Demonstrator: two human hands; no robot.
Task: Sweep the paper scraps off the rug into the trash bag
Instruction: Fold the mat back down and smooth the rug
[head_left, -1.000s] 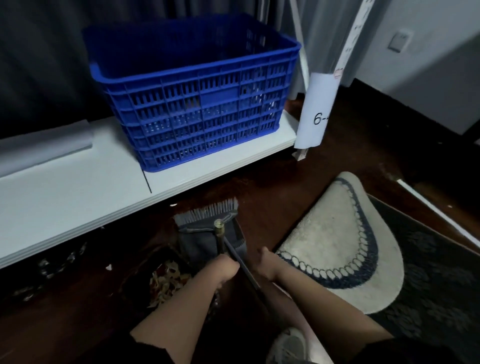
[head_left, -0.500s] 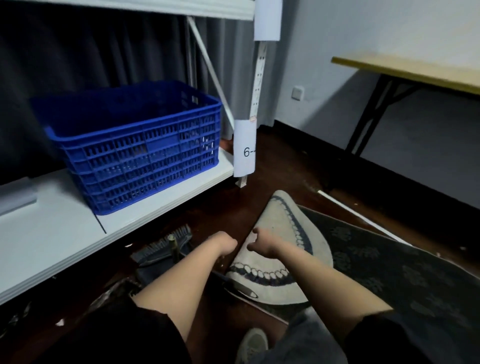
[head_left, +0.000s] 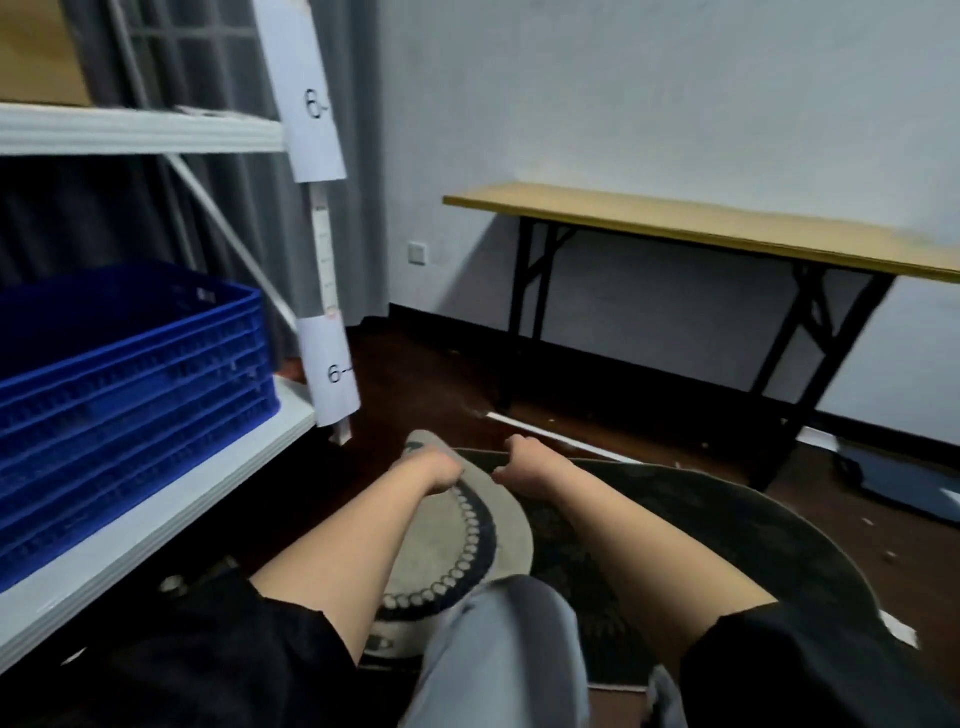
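Both the left hand (head_left: 435, 472) and right hand (head_left: 521, 464) hang loosely curled, holding nothing, above the folded-back rug (head_left: 470, 525), which looks soft, floppy, light, best pinched at its turned edge.

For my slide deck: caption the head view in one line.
Both hands, left and right, reach over a folded-back rug beside a blue crate.

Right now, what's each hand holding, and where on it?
Cannot tell. Left hand and right hand are curled over the folded rug, fingers hidden; no broom shows in either.
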